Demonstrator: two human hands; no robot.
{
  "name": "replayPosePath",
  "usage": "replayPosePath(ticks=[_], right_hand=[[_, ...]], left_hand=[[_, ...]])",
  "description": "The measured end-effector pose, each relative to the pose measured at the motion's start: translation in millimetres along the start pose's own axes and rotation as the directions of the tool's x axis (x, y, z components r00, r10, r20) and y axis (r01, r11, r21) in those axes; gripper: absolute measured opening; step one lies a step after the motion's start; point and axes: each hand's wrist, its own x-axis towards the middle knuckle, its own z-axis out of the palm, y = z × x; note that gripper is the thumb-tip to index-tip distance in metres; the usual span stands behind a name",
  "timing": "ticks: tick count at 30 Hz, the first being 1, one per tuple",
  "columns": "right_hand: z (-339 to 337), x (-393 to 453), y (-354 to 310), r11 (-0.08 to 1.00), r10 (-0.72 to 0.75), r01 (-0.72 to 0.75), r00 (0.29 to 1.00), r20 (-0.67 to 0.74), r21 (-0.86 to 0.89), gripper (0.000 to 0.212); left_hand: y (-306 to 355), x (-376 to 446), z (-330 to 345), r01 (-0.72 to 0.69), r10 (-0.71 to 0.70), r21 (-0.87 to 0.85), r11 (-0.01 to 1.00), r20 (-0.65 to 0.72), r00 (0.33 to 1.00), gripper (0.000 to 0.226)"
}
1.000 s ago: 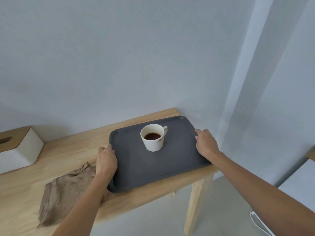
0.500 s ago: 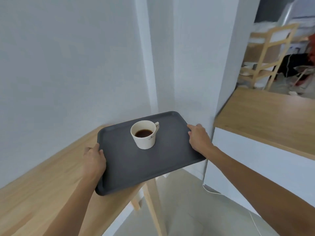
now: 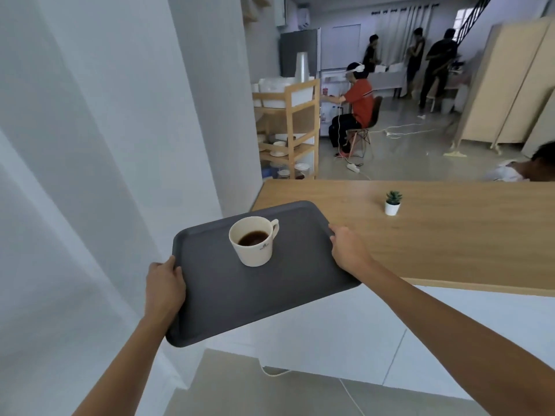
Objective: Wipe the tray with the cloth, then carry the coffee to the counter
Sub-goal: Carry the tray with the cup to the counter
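A dark grey tray (image 3: 270, 295) hangs in the air in front of me, roughly level. On it, towards the far side, stands a white cup (image 3: 254, 241) holding dark coffee, handle to the right. My left hand (image 3: 163, 291) grips the tray's left rim, thumb on top. My right hand (image 3: 350, 250) grips the right rim. The tray's far right corner overlaps the near left corner of the wooden counter (image 3: 435, 235). The cloth is out of view.
A small potted plant (image 3: 392, 203) stands on the counter. A white wall and pillar (image 3: 105, 145) rise at my left. Behind the counter are a wooden shelf rack (image 3: 288, 130), a seated person (image 3: 357, 106), several standing people and floor cables.
I have lifted the tray off the wooden table and turned right with it. The table and cloth have left the view; the counter and the room behind it have come in.
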Motion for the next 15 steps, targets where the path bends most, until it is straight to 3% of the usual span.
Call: replayPosePath(ticks=[6, 15], right_hand=[[-37, 56, 89, 0.993, 0.099, -0.104, 0.991, -0.09, -0.048, 0.024], [-30, 135, 180, 0.951, 0.272, -0.288, 0.952, -0.142, -0.11, 0.035]], left_hand=[[84, 49, 94, -0.092, 0.099, -0.067, 0.994, 0.103, 0.99, 0.022], [145, 142, 235, -0.207, 0.212, -0.048, 0.977, 0.24, 0.947, 0.028]])
